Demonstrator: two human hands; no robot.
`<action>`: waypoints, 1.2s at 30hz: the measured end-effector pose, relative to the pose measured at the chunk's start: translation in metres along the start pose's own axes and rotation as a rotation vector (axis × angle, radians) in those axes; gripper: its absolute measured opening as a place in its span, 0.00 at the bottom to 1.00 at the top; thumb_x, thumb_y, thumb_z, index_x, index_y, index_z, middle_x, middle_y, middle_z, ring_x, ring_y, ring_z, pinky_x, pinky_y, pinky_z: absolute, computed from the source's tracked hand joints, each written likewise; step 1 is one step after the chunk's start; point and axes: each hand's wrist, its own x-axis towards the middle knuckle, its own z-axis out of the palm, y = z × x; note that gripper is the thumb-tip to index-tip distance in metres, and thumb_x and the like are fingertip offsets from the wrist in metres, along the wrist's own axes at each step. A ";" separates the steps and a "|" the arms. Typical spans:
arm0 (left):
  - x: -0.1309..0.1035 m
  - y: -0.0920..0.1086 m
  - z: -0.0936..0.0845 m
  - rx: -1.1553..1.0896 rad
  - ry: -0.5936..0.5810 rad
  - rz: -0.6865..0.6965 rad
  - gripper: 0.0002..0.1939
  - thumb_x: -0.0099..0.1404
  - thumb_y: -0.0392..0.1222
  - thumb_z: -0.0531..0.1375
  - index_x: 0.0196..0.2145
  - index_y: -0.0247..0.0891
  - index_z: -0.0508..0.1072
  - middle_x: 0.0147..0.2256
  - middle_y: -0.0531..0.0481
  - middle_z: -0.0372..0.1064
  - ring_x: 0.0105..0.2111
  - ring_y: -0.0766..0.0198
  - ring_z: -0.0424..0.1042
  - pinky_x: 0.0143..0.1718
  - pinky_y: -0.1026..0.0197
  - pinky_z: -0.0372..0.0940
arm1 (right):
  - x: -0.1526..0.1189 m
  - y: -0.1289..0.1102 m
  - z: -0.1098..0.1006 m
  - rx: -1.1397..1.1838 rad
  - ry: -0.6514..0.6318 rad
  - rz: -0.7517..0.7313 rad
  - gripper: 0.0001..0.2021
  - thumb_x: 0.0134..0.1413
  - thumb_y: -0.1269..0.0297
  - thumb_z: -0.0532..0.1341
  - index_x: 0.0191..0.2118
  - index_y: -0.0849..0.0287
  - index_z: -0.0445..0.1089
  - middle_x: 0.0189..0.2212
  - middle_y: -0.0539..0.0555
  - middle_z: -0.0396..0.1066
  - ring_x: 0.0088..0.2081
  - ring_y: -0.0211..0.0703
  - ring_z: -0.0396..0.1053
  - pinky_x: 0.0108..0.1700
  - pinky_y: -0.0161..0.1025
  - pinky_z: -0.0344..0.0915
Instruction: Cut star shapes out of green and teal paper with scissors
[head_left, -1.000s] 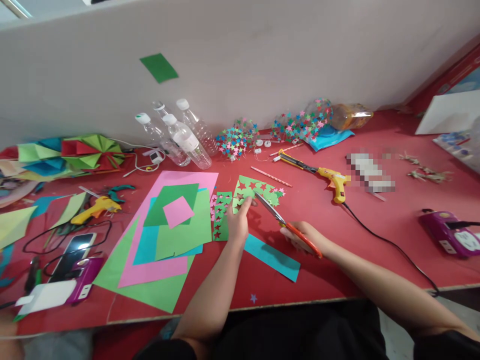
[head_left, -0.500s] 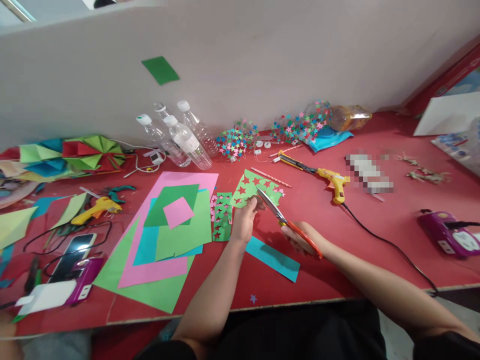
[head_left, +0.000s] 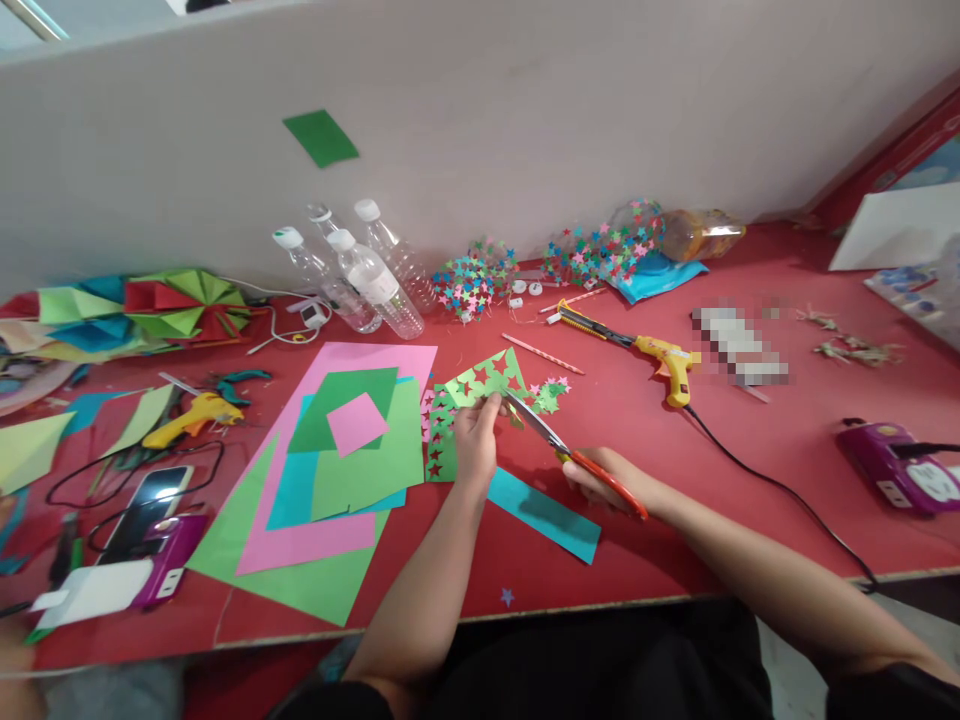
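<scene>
My left hand (head_left: 478, 437) pinches the lower edge of a light green paper sheet (head_left: 469, 378) with star-shaped holes cut in it. In my right hand (head_left: 602, 478) is a pair of scissors (head_left: 550, 434) with red-orange handles, its blades pointing up and left to the fingers of my left hand. The blade tips meet the sheet's lower right part. Small pink and green paper stars (head_left: 553, 395) lie in a pile just right of the sheet. A darker green sheet (head_left: 442, 462) with star holes is partly under my left hand. A blue paper strip (head_left: 546, 515) lies below both hands.
Stacked coloured paper (head_left: 360, 550) lies on the left, plastic bottles (head_left: 375, 285) behind it. Star-covered clear ornaments (head_left: 469, 288) stand at the wall. A yellow glue gun (head_left: 675, 370) with its cord and a purple power socket (head_left: 892, 470) are on the right.
My left hand has shifted slightly left with the light green sheet, uncovering the pile of small stars. The scissors have moved a little left and down along with it.
</scene>
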 end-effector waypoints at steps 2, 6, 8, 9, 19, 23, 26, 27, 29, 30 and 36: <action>-0.002 0.002 0.001 0.013 -0.017 0.018 0.14 0.57 0.47 0.62 0.19 0.38 0.71 0.21 0.52 0.69 0.27 0.65 0.69 0.35 0.63 0.62 | -0.001 0.001 -0.002 -0.029 -0.004 -0.017 0.27 0.56 0.36 0.53 0.26 0.59 0.60 0.16 0.46 0.58 0.18 0.32 0.56 0.20 0.30 0.54; -0.005 0.009 0.002 0.030 -0.029 0.023 0.14 0.58 0.47 0.61 0.19 0.38 0.71 0.22 0.52 0.70 0.27 0.65 0.70 0.35 0.63 0.63 | -0.002 -0.001 -0.004 -0.077 -0.006 -0.024 0.28 0.56 0.35 0.51 0.26 0.59 0.60 0.17 0.47 0.60 0.18 0.32 0.55 0.20 0.31 0.52; -0.006 0.013 0.002 0.043 -0.024 0.022 0.14 0.57 0.47 0.62 0.19 0.38 0.71 0.22 0.52 0.70 0.27 0.65 0.70 0.35 0.63 0.63 | -0.002 -0.002 -0.005 -0.096 -0.008 -0.027 0.28 0.56 0.35 0.51 0.26 0.59 0.60 0.18 0.48 0.61 0.18 0.32 0.55 0.20 0.31 0.52; -0.007 0.014 0.002 0.049 -0.024 0.020 0.14 0.57 0.47 0.62 0.19 0.38 0.71 0.22 0.52 0.70 0.27 0.64 0.70 0.35 0.63 0.63 | -0.002 -0.002 -0.005 -0.102 -0.007 -0.030 0.28 0.56 0.35 0.51 0.25 0.59 0.60 0.18 0.48 0.61 0.18 0.32 0.55 0.20 0.31 0.51; -0.008 0.017 0.004 0.062 -0.055 0.019 0.15 0.57 0.48 0.62 0.19 0.37 0.72 0.23 0.50 0.72 0.28 0.63 0.72 0.35 0.62 0.64 | -0.002 -0.007 -0.004 -0.035 -0.026 -0.010 0.30 0.54 0.33 0.51 0.26 0.59 0.59 0.17 0.47 0.60 0.18 0.32 0.56 0.20 0.31 0.54; -0.007 0.014 0.003 0.039 -0.062 0.021 0.15 0.57 0.48 0.62 0.19 0.38 0.71 0.22 0.51 0.71 0.27 0.63 0.72 0.34 0.62 0.65 | -0.001 -0.006 -0.004 -0.046 -0.025 -0.014 0.30 0.54 0.33 0.51 0.25 0.60 0.59 0.18 0.48 0.60 0.18 0.32 0.56 0.20 0.31 0.54; -0.006 0.011 0.003 0.032 -0.066 0.024 0.15 0.57 0.48 0.61 0.19 0.37 0.71 0.22 0.51 0.71 0.27 0.64 0.72 0.33 0.63 0.65 | 0.000 -0.005 -0.004 -0.031 -0.021 -0.012 0.30 0.54 0.33 0.51 0.25 0.59 0.59 0.17 0.47 0.59 0.18 0.32 0.56 0.20 0.31 0.54; -0.006 0.011 0.003 0.031 -0.069 0.022 0.15 0.57 0.48 0.61 0.19 0.37 0.71 0.22 0.51 0.71 0.27 0.64 0.72 0.34 0.63 0.65 | 0.000 -0.005 -0.004 -0.031 -0.017 0.000 0.30 0.54 0.33 0.51 0.25 0.59 0.60 0.17 0.47 0.59 0.18 0.32 0.56 0.20 0.31 0.54; -0.005 0.010 0.002 0.025 -0.078 0.019 0.15 0.57 0.48 0.61 0.18 0.37 0.71 0.22 0.51 0.72 0.27 0.64 0.72 0.34 0.63 0.66 | 0.000 -0.005 -0.003 -0.032 -0.010 0.037 0.30 0.54 0.33 0.51 0.25 0.59 0.60 0.17 0.47 0.58 0.17 0.32 0.55 0.19 0.31 0.54; -0.005 0.009 0.002 0.020 -0.079 0.016 0.15 0.58 0.47 0.61 0.18 0.37 0.71 0.22 0.51 0.71 0.27 0.65 0.72 0.34 0.63 0.66 | -0.001 -0.006 -0.002 -0.027 -0.007 0.054 0.29 0.54 0.33 0.51 0.25 0.59 0.59 0.16 0.46 0.58 0.17 0.32 0.55 0.19 0.31 0.54; -0.002 0.005 0.001 -0.011 -0.083 0.000 0.15 0.58 0.45 0.61 0.17 0.38 0.70 0.21 0.52 0.71 0.27 0.65 0.72 0.34 0.64 0.66 | -0.002 -0.009 -0.001 -0.003 0.017 0.079 0.28 0.54 0.34 0.52 0.24 0.58 0.58 0.15 0.45 0.54 0.16 0.31 0.54 0.18 0.31 0.53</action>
